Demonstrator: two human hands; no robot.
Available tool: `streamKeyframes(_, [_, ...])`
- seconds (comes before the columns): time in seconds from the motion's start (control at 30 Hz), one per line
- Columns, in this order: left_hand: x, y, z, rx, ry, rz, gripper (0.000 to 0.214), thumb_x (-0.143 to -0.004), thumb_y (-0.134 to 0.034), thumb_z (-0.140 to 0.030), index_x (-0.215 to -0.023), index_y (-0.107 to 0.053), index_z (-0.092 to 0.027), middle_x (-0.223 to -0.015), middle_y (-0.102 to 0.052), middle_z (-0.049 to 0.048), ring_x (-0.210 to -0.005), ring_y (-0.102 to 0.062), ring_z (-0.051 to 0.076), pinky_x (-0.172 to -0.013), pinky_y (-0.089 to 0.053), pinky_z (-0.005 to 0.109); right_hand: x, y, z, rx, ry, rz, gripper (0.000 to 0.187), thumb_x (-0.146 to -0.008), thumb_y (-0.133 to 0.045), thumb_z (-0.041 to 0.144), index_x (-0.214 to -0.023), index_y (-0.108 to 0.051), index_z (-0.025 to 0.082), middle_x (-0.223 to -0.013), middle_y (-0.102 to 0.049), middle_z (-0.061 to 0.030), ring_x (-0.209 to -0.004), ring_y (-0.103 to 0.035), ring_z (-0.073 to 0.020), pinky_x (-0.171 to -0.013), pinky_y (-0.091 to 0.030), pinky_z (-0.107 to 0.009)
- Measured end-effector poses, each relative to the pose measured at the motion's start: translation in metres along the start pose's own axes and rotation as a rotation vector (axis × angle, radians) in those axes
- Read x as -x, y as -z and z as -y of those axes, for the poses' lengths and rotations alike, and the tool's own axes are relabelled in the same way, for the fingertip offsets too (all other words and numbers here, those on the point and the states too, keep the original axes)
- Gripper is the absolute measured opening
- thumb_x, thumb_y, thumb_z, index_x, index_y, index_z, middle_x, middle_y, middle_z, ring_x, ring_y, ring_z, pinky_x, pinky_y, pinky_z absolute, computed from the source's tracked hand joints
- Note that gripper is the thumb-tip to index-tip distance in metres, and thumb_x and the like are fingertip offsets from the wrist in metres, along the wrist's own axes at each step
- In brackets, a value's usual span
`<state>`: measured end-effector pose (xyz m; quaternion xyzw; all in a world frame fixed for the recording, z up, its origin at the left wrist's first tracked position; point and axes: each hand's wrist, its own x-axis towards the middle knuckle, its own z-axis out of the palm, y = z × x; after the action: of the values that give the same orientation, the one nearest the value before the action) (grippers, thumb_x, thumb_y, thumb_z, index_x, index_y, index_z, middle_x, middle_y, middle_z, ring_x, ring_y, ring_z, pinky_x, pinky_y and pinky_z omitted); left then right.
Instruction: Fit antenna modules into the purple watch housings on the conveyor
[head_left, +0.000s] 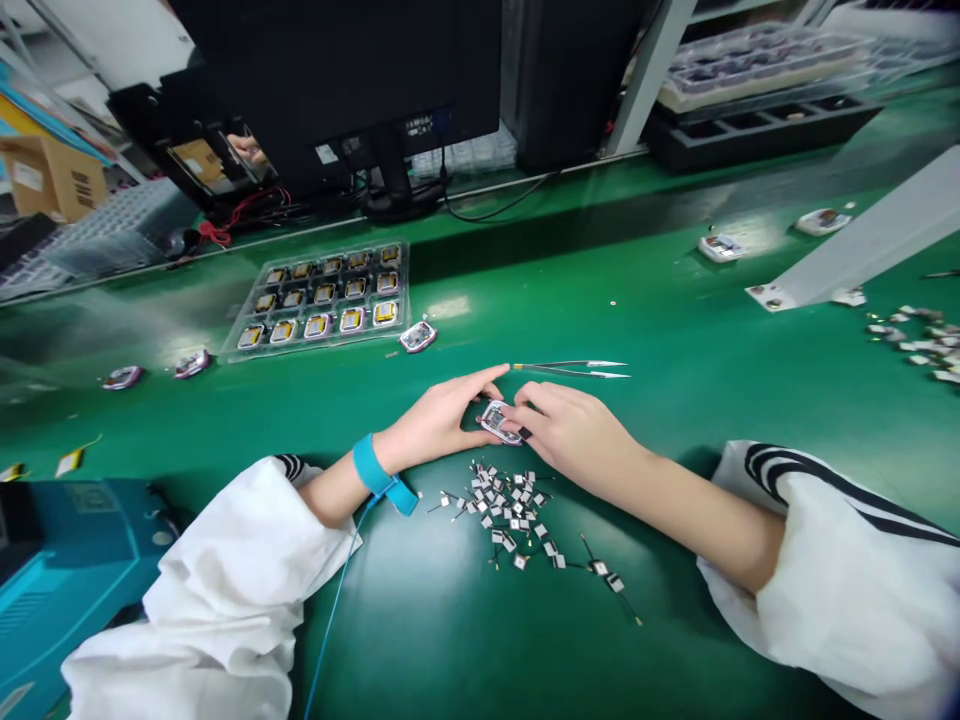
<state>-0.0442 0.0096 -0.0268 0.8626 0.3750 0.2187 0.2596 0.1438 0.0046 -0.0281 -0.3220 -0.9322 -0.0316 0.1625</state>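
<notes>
My left hand point(439, 418) and my right hand point(566, 430) meet over the green mat point(675, 470), and their fingers grip a small oval circuit module point(496, 422) with a pale rim. Its details are partly hidden by my fingers. Just beyond my fingertips lies a pair of steel tweezers point(570, 368), untouched. Below my hands is a loose heap of tiny square components with thin wire leads point(502, 510). A blue wrist strap point(373, 465) circles my left wrist, with a blue cord running down from it.
A clear blister tray of gold-topped cells point(319, 300) and several similar oval modules point(417, 336) lie further up the mat. A monitor point(330, 70) stands at the back, a teal machine point(75, 560) at lower left, and a white bar point(862, 240) and more components at right.
</notes>
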Motion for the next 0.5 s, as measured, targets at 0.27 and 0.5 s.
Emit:
streamKeyframes(0.27, [0.006, -0.012, -0.013, 0.013, 0.029, -0.186, 0.064, -0.068, -0.064, -0.017, -0.124, -0.033, -0.020, -0.094, -0.056, 0.0034, -0.083, -0.056, 0.014, -0.079, -0.050, 0.028, -0.003, 0.011, 0.011, 0.186, 0.038, -0.092, 0.008, -0.075, -0.049, 0.012, -0.070, -0.056, 0.012, -0.067, -0.055, -0.0061, -0.063, -0.051, -0.0179, -0.058, -0.040, -0.029])
streamKeyframes(0.5, [0.008, -0.012, -0.016, 0.053, 0.018, -0.211, 0.063, -0.067, -0.067, -0.020, -0.122, -0.036, -0.020, -0.093, -0.057, 0.0021, -0.079, -0.056, 0.012, -0.078, -0.051, 0.025, -0.005, 0.012, 0.004, 0.194, 0.136, -0.228, 0.011, -0.077, -0.050, 0.013, -0.067, -0.055, 0.015, -0.064, -0.056, -0.0035, -0.059, -0.048, -0.0150, -0.057, -0.039, -0.026])
